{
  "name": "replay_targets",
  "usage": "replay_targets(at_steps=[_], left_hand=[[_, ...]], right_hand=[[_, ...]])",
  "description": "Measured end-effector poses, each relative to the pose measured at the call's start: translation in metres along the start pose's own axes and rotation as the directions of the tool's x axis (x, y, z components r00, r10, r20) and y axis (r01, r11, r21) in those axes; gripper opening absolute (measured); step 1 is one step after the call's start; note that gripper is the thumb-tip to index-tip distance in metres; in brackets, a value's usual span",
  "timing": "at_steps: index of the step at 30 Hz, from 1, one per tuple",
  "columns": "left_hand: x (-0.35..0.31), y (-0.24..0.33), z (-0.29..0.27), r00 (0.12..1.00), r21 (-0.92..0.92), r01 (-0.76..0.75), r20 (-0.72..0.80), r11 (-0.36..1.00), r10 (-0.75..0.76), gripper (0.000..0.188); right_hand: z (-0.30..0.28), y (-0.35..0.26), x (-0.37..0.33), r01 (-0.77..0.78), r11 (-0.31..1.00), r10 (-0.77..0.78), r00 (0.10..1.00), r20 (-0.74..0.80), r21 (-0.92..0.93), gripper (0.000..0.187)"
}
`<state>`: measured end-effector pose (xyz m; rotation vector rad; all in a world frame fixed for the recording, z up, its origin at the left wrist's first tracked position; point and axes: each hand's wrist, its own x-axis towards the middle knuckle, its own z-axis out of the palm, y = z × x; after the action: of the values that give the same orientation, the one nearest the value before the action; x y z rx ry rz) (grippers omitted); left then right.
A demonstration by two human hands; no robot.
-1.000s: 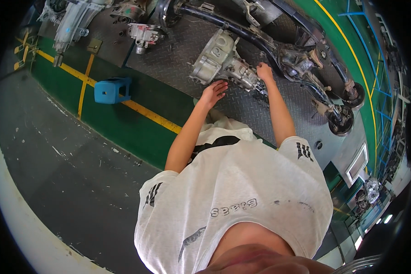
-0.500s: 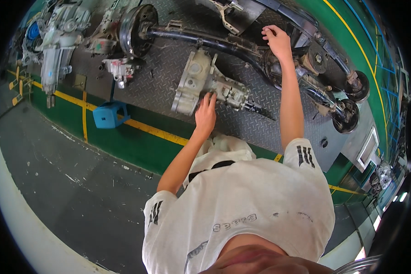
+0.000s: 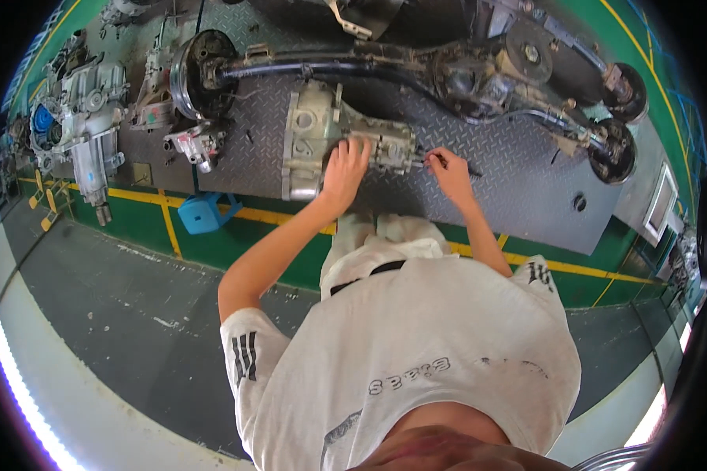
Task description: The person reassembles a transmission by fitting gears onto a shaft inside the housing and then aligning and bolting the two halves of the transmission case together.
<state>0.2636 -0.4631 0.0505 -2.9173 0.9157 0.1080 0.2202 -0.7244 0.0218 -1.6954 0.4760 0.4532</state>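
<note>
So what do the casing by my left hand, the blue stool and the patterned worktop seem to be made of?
Casing: likely cast metal, perhaps aluminium, with a dull finish; it's pale grey with rounded, moulded-looking contours. Blue stool: probably moulded plastic, smooth and evenly coloured. Worktop: apparently metal tread plate, dull grey, judging by its repeating criss-cross pattern.

The gearbox (image 3: 310, 141) rests on the bench (image 3: 503, 200), with the left hand (image 3: 345, 174) on its near side and the right hand (image 3: 449, 174) at its right end. Behind it, an axle (image 3: 314, 67) runs from left to right, a wheel drum (image 3: 204, 74) at its left end. Before the drum lies a metal part (image 3: 194, 145); farther left, a second gearbox (image 3: 94, 102). A stool (image 3: 202, 214) stands before the bench, left of the gearbox.
</note>
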Motion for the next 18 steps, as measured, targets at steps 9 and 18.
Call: replay_targets(at_steps=[9,18], left_hand=[[-0.003,-0.049,-0.017,0.937,-0.001,-0.322,0.144,0.947,0.319,0.023],[-0.028,-0.051,0.030,0.891,-0.008,-0.448,-0.086,0.894,0.445,0.021]], right_hand=[[-0.006,0.050,-0.089,-0.014,0.993,-0.010,0.980,-0.199,-0.116,0.014],[0.101,0.136,-0.225,-0.120,0.925,0.282,0.852,-0.441,0.360,0.018]])
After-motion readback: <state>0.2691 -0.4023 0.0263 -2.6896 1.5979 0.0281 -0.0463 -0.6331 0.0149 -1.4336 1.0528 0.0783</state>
